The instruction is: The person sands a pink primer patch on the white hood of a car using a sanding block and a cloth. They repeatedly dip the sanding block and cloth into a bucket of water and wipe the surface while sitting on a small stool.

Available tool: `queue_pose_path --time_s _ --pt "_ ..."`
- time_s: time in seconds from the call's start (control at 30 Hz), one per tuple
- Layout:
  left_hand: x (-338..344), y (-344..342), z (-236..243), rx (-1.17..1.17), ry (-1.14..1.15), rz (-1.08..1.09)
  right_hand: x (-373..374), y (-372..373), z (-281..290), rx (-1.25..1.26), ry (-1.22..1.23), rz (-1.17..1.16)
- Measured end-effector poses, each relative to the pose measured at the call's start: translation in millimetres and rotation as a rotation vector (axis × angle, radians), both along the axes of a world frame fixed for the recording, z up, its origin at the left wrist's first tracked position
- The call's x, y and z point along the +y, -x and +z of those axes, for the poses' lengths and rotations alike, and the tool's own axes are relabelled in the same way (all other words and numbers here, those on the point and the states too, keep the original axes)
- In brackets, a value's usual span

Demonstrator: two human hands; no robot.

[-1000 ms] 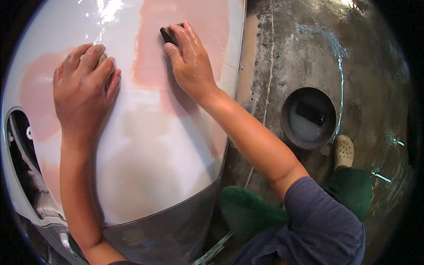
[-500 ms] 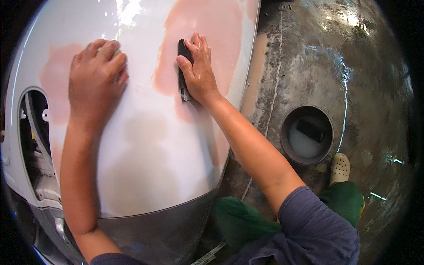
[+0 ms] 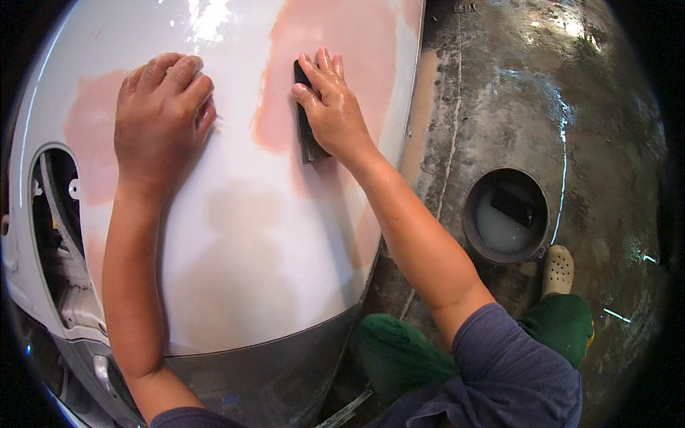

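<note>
A white car body panel (image 3: 228,135) with pinkish filler patches (image 3: 367,50) lies under both hands. My right hand (image 3: 334,107) presses a dark sanding block (image 3: 305,132) onto the edge of the larger patch. Its thumb and fingers lie across the block, and a strip of sheet shows at the lower end. My left hand (image 3: 160,114) is curled against the panel beside the left pink patch (image 3: 93,135). Its fingers are closed round what looks like a small pale sponge, mostly hidden by the hand. Both hands look wet.
A round bucket (image 3: 469,221) of cloudy water stands on the wet, stained floor (image 3: 599,178) to the right, with a dark block (image 3: 511,207) in it. My clog (image 3: 559,267) is close by. At left, the panel has an oval opening (image 3: 61,235); dark trim (image 3: 250,381) runs below.
My right hand and the block have shifted slightly right relative to the view. My left hand has moved slightly up, hiding more of the pale piece. The whole view has also shifted a little.
</note>
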State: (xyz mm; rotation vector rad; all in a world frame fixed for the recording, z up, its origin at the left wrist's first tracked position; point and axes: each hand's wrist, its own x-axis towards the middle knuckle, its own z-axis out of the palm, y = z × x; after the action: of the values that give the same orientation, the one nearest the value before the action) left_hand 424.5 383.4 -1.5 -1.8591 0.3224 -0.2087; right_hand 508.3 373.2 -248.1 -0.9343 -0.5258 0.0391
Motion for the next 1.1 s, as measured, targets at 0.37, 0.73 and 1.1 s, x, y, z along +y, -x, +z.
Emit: queue_pose_path --time_s 0.37,0.73,1.1 --pt "-8 -3 -12 0.079 0.053 0.020 19 27 -2 -0.162 0.068 -0.333" --pt "-12 -8 -10 0.070 0.043 0.022 25 -5 2 -0.444 -0.037 -0.384" --pt "-10 -11 -17 0.072 0.067 0.002 17 44 -23 -0.455 -0.030 -0.411"
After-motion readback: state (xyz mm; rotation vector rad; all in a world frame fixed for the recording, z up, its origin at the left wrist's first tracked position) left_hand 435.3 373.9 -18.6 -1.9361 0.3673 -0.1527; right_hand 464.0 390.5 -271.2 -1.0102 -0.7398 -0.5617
